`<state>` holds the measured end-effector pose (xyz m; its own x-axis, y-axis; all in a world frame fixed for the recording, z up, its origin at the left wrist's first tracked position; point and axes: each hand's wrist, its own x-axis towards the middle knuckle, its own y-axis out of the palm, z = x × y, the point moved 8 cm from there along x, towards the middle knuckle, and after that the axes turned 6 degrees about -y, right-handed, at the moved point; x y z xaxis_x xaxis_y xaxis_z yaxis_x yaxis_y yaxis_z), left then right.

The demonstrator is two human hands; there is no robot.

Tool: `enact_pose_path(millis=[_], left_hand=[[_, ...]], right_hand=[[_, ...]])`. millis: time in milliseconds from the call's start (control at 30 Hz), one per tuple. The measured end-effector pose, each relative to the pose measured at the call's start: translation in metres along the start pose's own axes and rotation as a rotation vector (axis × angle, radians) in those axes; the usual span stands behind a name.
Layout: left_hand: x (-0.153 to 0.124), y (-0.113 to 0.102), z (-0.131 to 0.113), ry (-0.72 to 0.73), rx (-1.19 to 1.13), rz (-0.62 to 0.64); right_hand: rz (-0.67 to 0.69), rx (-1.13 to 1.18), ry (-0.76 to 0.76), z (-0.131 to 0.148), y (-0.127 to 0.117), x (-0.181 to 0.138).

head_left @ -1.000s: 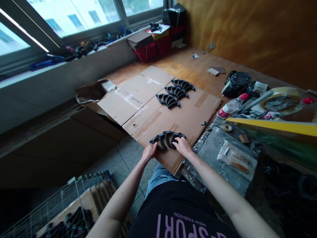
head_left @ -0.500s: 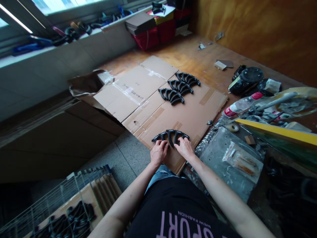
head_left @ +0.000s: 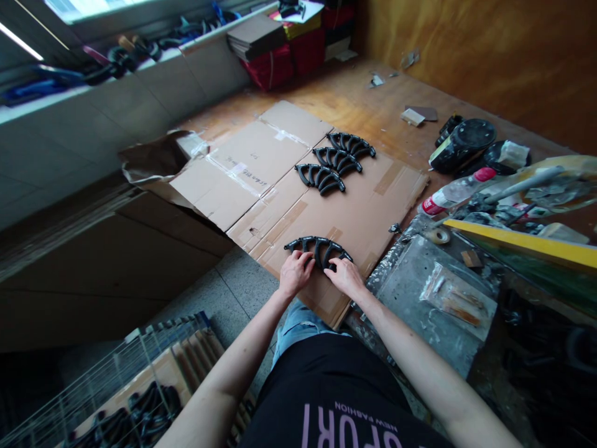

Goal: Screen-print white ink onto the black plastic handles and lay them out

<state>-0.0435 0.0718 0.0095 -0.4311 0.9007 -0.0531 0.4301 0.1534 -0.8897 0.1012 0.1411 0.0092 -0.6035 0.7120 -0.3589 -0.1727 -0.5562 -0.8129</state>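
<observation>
A fan of several curved black plastic handles (head_left: 319, 247) lies on the near end of a flattened cardboard sheet (head_left: 364, 211). My left hand (head_left: 295, 272) rests on the fan's left side, fingers curled over the pieces. My right hand (head_left: 344, 275) presses on its right side, fingers bent onto the handles. Farther along the cardboard lie three more fans of black handles (head_left: 334, 161) in a row.
A wire basket (head_left: 112, 386) holding more black handles stands on the floor at lower left. To the right lie a spray bottle (head_left: 450, 194), tape roll (head_left: 439, 236), a yellow bar (head_left: 520, 242) and black tools (head_left: 461, 142). Stacked boxes (head_left: 275, 46) sit by the window ledge.
Both hands have drawn closer together on the near fan of handles, the left sliding in from its left tip. The view has tilted downward.
</observation>
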Motion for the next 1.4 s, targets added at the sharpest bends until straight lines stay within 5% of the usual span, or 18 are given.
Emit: enact_pose_path(millis=[233,400,567,700,867,1100,1267,1400], left_hand=[[-0.015,-0.014,-0.009,0.032,0.099,-0.168],[-0.026,0.014,-0.038,-0.027,0.147,-0.107],[-0.009,0.028,-0.048,-0.077,0.188,-0.045],[0.005,0.025,-0.04,0.019,0.177,-0.037],[0.065,0.001,-0.01,0.116,0.185,-0.078],[0.175,-0.027,0.008,0.055,0.236,-0.043],[0.169,-0.021,0.005,0.044,0.218,-0.113],[0.14,-0.011,0.008,0.087,0.096,-0.238]], right_hand=[[0.051,0.019,-0.021,-0.004,-0.005,-0.01],[0.008,-0.022,-0.039,-0.001,-0.006,-0.018],[0.015,-0.058,-0.09,0.006,-0.005,-0.016],[-0.027,-0.058,-0.141,0.013,-0.01,-0.022],[-0.178,0.025,-0.264,0.016,-0.028,-0.041],[-0.311,0.125,-0.135,-0.018,-0.054,-0.063],[-0.407,0.192,-0.016,-0.045,-0.078,-0.104],[-0.579,0.182,0.175,-0.115,-0.106,-0.166]])
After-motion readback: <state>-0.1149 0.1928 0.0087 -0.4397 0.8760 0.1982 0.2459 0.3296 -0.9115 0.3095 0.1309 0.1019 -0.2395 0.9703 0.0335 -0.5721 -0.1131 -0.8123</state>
